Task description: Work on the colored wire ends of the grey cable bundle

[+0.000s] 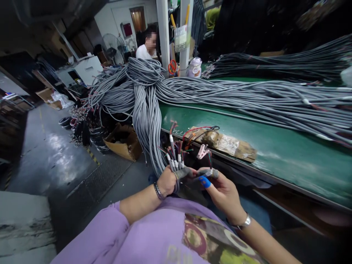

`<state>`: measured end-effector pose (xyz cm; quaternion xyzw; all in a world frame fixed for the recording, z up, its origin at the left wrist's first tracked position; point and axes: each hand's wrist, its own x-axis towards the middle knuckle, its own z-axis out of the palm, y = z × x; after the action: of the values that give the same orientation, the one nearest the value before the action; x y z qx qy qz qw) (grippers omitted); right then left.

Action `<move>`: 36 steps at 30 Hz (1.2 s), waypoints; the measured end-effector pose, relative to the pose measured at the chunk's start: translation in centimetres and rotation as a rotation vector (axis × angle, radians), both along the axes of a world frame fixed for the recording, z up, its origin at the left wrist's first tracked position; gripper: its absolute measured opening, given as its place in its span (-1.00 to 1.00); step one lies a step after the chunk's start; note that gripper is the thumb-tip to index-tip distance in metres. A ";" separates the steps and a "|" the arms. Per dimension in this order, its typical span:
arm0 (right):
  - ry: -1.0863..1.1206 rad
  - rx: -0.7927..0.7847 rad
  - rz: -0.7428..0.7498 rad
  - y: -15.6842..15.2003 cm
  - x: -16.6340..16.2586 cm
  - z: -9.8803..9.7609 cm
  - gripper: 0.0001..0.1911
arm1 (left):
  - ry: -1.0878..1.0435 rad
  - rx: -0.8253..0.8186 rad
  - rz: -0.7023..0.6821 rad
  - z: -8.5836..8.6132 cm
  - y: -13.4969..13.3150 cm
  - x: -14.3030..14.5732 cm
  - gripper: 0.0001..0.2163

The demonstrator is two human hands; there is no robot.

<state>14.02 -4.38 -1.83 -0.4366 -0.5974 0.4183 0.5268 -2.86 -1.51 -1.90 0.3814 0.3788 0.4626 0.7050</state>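
Observation:
My left hand [168, 182] is closed around several grey cables [175, 164], whose white-banded ends point up with thin coloured wires fanned out. My right hand [227, 194], with a blue cover on the thumb and grey wraps on a finger, pinches one cable end [210, 171]; red and green wires stick up from it. The two hands nearly meet at the fingertips. Just beyond them a pink clip [202, 151] sits by the bench edge. A taped cardboard strip [233, 146] lies along that edge with red and black wires on it.
Long grey cables [242, 95] lie across the green bench [291, 161], and a thick hank [147, 113] hangs over its edge. Black cables [269, 64] lie behind. A cardboard box [123, 141] stands on the floor at left. Another person [145, 47] is behind the post [164, 36].

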 end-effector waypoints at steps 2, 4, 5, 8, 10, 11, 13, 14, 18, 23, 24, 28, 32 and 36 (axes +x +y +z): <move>0.069 -0.074 0.063 -0.3 0.3 0.1 -0.73 | -0.014 -0.028 0.035 0.2 0.3 -0.3 -0.59; 0.071 -0.122 0.141 -0.3 0.5 0.1 -0.74 | -0.032 -0.053 0.090 0.7 0.7 -0.7 -0.58; 0.044 -0.123 0.174 -0.2 0.6 0.0 -0.75 | -0.044 -0.061 0.114 1.1 0.8 -0.9 -0.59; -0.134 -0.084 0.259 0.2 0.6 -1.2 -0.83 | -0.149 -0.083 0.102 3.4 0.6 -1.8 -0.64; -0.266 -0.075 0.308 0.5 0.4 -2.7 -0.86 | -0.203 -0.077 0.020 5.6 0.0 -2.7 -0.68; -0.322 -0.082 0.325 0.8 0.2 -3.6 -0.87 | -0.207 -0.059 -0.005 6.7 -0.4 -3.3 -0.70; -0.402 -0.108 0.337 1.3 0.0 -5.3 -0.87 | -0.185 0.004 -0.010 8.7 -1.1 -4.7 -0.73; -0.430 -0.116 0.328 1.5 0.0 -6.1 -0.86 | -0.174 0.033 -0.005 9.4 -1.5 -5.5 -0.74; -0.480 -0.136 0.280 2.3 0.7 -7.9 -0.84 | -0.156 0.074 -0.007 9.7 -2.0 -8.0 -0.77; -0.363 -0.121 0.294 2.2 0.4 -5.5 -0.77 | -0.033 -0.014 0.123 5.1 -1.1 -7.0 -0.69; -0.320 -0.120 0.310 2.1 0.1 -4.6 -0.77 | -0.006 -0.017 0.135 4.1 -0.8 -6.2 -0.68; -0.240 -0.086 0.352 1.4 -0.8 -1.7 -0.76 | 0.043 -0.012 0.134 1.6 0.0 -2.5 -0.63; -0.244 -0.059 0.334 1.1 -1.1 -0.7 -0.76 | 0.114 0.009 0.033 1.7 0.2 -0.4 -0.52; -0.256 -0.081 0.252 1.1 -1.5 -1.1 -0.79 | 0.133 0.003 -0.029 2.3 -0.1 0.2 -0.53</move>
<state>12.55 -3.25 -2.97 -0.4287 -0.6923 0.4458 0.3719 -2.66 -1.56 0.35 0.4176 0.4186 0.4267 0.6844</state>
